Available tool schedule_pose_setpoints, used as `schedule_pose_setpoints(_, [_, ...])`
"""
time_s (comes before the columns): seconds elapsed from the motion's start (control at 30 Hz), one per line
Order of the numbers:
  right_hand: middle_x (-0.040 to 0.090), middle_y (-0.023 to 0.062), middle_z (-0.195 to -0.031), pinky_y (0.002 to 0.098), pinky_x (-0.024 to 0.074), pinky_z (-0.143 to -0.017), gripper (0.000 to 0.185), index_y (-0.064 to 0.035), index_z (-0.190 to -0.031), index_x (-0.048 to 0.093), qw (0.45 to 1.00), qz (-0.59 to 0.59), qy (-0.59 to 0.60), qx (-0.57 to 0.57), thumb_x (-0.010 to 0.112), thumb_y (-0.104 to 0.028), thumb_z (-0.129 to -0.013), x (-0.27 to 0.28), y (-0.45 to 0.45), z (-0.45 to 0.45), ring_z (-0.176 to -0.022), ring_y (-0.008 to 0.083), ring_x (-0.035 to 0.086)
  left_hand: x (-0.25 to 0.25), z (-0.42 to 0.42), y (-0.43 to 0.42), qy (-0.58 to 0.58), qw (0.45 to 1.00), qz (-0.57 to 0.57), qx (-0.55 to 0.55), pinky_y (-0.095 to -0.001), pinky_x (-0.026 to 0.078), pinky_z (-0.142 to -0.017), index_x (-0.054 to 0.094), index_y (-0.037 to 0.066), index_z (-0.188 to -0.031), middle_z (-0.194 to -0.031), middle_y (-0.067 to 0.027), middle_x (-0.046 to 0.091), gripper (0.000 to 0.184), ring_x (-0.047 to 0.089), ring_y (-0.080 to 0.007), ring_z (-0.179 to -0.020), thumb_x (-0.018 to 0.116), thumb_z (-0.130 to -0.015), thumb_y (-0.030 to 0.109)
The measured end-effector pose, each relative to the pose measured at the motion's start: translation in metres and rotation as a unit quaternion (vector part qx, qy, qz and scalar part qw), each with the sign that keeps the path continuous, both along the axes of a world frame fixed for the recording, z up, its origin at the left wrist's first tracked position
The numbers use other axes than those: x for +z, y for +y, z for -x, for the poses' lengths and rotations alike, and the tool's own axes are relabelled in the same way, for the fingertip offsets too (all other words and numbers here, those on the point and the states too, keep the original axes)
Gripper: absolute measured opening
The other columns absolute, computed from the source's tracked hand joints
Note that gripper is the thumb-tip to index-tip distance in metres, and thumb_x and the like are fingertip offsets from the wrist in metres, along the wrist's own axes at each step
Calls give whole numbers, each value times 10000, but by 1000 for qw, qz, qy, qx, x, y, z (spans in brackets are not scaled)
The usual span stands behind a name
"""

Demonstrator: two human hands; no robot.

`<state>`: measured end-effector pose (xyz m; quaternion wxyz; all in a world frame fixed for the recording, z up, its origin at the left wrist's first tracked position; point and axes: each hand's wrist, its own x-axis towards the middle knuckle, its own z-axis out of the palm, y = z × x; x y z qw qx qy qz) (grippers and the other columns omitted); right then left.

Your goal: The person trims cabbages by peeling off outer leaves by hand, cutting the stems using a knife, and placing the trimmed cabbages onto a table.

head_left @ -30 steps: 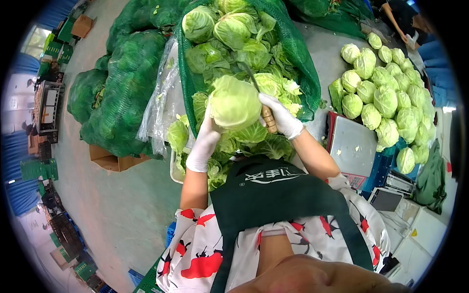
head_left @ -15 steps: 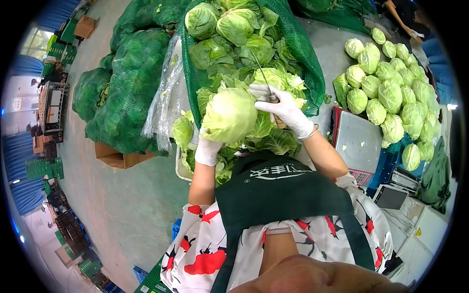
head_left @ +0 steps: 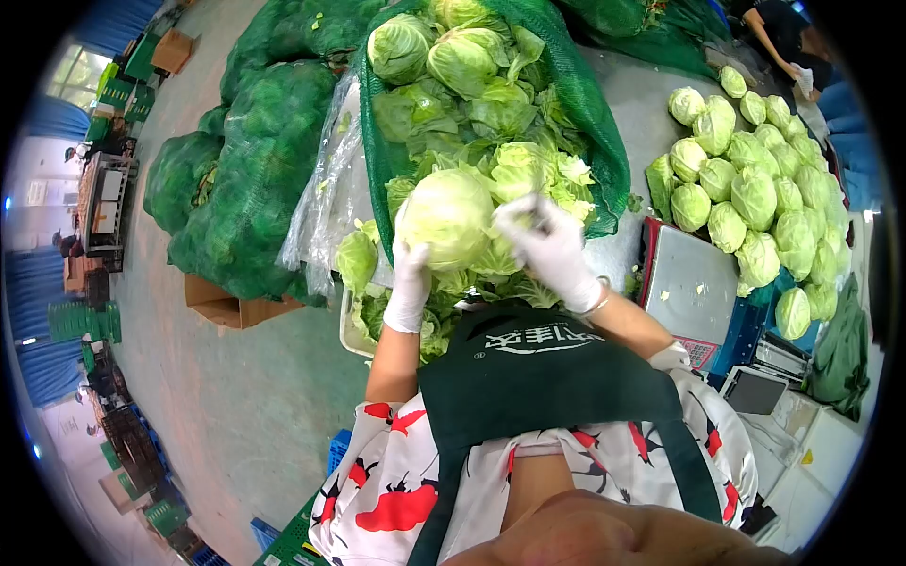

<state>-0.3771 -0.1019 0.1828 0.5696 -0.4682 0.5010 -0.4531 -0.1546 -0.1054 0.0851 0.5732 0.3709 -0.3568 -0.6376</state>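
Observation:
My left hand [head_left: 410,288], in a white glove, cups a pale green cabbage [head_left: 447,219] from its left and lower side. Just right of that cabbage is my gloved right hand [head_left: 552,247], blurred by motion, with its fingers closed round a knife whose blade is hardly visible now. Beyond both hands, an open green mesh sack [head_left: 604,179] holds several more cabbages [head_left: 462,59]. Loose leaves and trimmed pieces lie under and around my hands, partly in a pale bin [head_left: 351,325].
At right, many cabbages [head_left: 755,193] are piled beside a flat metal scale [head_left: 694,274]. Full green mesh sacks [head_left: 255,170] and a cardboard box [head_left: 236,304] stand at left. Clear plastic sheeting [head_left: 326,179] hangs beside the work surface. Another person's arm [head_left: 772,42] shows at upper right.
My right hand has turned and drawn slightly closer to me, and the knife blade no longer shows clearly. The cabbage in my left hand has turned a little and looks rounder.

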Motion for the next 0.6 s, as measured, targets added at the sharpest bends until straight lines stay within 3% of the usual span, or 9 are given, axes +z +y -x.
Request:
schedule_pose_setpoints(0.07, [666,9,-748,201,406,-401,151,-74,-995,681,977,-64,-170,-108,731,-202,-934,20,-20,18,-454,63,543,6,-11,8,249,964,-77,-56,-491,407,-1137,360,75,-1533,-1493,-158,471,931,490,-342,-1357,760,-771,429])
schedule_pose_setpoints(0.13, [664,13,-754,211,430,-467,247,-56,-1044,696,991,-37,-97,-86,768,-244,-901,13,-48,45,-512,67,554,7,-10,10,436,885,-101,-125,-543,375,-1146,434,124,-1504,-1486,-105,509,816,497,-315,-1353,741,-810,425])
schedule_pose_setpoints(0.2, [674,34,-778,238,463,-549,376,-40,-1143,703,980,53,182,-59,793,-284,-871,-8,-60,62,-590,82,565,0,-9,13,278,951,-71,-119,-455,406,-944,444,105,-1485,-1425,-134,549,732,561,-288,-1227,679,-866,418])
schedule_pose_setpoints(0.23, [680,46,-794,253,475,-591,445,-40,-1199,700,919,138,365,-53,804,-302,-855,-18,-61,64,-630,89,566,-8,-9,13,196,973,-54,-114,-411,422,-843,449,96,-1475,-1395,-149,569,692,592,-275,-1163,648,-894,414])
schedule_pose_setpoints(0.27, [676,61,-844,259,482,-638,512,-67,-1274,679,917,163,361,-48,808,-312,-844,-26,-57,63,-675,89,558,-16,-10,14,112,987,-37,-107,-367,438,-742,454,87,-1466,-1365,-164,589,653,624,-262,-1100,617,-922,411])
schedule_pose_setpoints(0.33, [679,18,-861,227,465,-657,428,-91,-1234,718,966,16,257,13,794,-297,-866,-18,-50,58,-704,49,542,-24,-6,14,-55,994,-5,-95,-279,470,-540,464,68,-1446,-1304,-193,629,583,688,-235,-973,555,-979,404])
schedule_pose_setpoints(0.4, [689,-30,-890,215,461,-663,351,-92,-1190,747,989,-9,145,36,783,-261,-884,-11,-38,48,-727,28,537,-24,0,13,-103,990,48,-83,-260,518,-528,453,65,-1452,-1280,-195,651,567,708,-235,-960,514,-1010,415])
schedule_pose_setpoints(0.5, [706,58,-1223,220,491,-845,590,-37,-1360,622,988,100,77,87,812,-285,-860,-17,-32,40,-966,79,610,1,19,1,36,990,101,-89,-345,508,-811,392,90,-1503,-1346,-159,608,624,623,-269,-1135,464,-1018,477])
schedule_pose_setpoints(0.6, [522,136,-1490,291,442,-1040,907,-42,-1525,407,975,155,75,143,870,-306,-791,-7,-34,36,-1259,186,539,-5,6,-5,236,957,-1,-168,-445,284,-1123,306,120,-1561,-1503,-127,472,707,441,-290,-1359,370,-1022,573])
